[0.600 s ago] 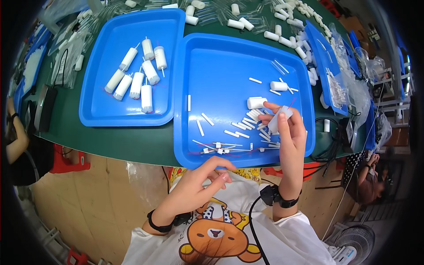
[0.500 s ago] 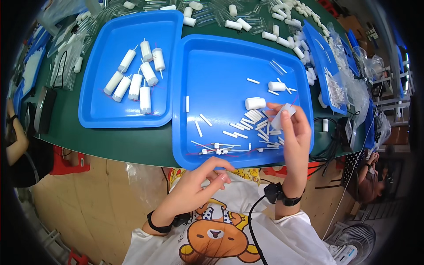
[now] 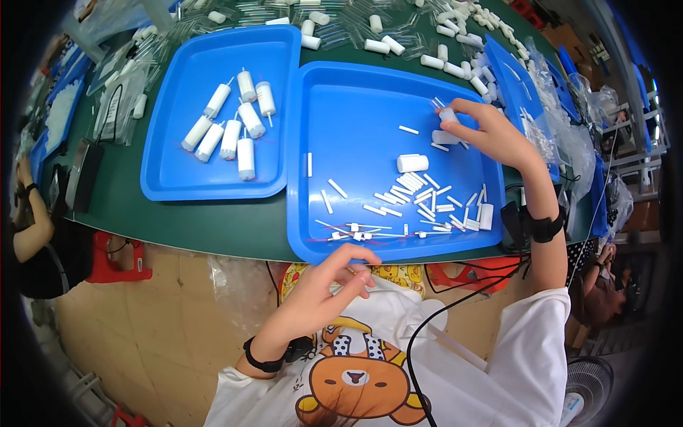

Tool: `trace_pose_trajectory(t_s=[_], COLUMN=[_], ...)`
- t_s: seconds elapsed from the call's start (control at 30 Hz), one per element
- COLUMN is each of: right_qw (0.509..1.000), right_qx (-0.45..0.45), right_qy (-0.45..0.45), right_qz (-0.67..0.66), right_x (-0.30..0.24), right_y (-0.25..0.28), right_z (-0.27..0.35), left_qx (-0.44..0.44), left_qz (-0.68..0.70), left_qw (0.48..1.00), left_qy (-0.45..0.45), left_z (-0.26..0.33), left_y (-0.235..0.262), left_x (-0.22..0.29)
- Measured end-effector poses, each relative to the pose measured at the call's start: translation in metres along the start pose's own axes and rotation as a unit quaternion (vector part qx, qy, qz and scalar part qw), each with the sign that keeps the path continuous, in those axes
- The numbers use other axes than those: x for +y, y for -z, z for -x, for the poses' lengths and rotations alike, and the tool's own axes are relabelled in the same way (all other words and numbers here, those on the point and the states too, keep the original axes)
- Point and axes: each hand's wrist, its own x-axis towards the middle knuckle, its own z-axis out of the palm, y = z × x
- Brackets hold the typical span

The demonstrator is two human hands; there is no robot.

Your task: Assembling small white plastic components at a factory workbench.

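Over a tray (image 3: pixel 356 135), a frosted piece (image 3: pixel 447 115) was clamped by fingers of the right hand (image 3: pixel 491 132); the left hand (image 3: pixel 324 295) was held with finger and thumb apart.

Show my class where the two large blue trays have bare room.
Right tray: bare at back left, between its walls and the thick white cylinder. Left tray: bare at back left, between its walls and the clustered white cylinders. Crowded: the right tray's front right, with short white sticks, and back right, under the right hand.
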Motion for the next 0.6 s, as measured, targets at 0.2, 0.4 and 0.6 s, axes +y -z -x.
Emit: trace_pose_trajectory(t_s=[0.2,0.4,0.6], right_qw=[0.998,0.944,0.832], right_qx=[0.028,-0.064,-0.11], right_qy=[0.023,0.172,0.257], right_qz=[-0.056,-0.274,-0.479], right_x=[-0.009,-0.083,-0.095], right_y=[0.006,-0.004,-0.059], right_z=[0.011,0.081,0.122], left_qx=[-0.027,0.069,0.053], left_qz=[0.038,0.141,0.07], left_qw=[0.999,0.978,0.963], left_qy=[0.013,-0.135,-0.254], left_z=[0.007,0.019,0.012], left_y=[-0.005,-0.021,-0.031], left_x=[0.011,0.017,0.009])
